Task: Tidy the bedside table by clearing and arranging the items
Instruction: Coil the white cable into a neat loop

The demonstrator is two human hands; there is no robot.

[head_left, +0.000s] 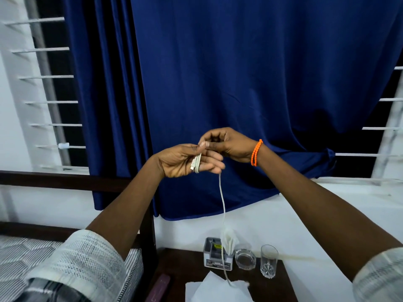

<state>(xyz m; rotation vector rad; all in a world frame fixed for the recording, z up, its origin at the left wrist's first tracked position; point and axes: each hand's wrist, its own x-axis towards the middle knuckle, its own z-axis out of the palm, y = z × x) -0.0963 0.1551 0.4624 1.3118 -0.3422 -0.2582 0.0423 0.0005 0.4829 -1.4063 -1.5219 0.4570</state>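
**Limp cable, half coiled above the table**

The left hand lies palm-up, loosely cupping a few loops of the white charging cable, plug end among them. The right hand pinches the strand just above. The rest dangles to the bedside table, near a tissue box and drinking glass. Light, soft and probably springy, it likely wants holding at the coil, lest the tail sweep the glass
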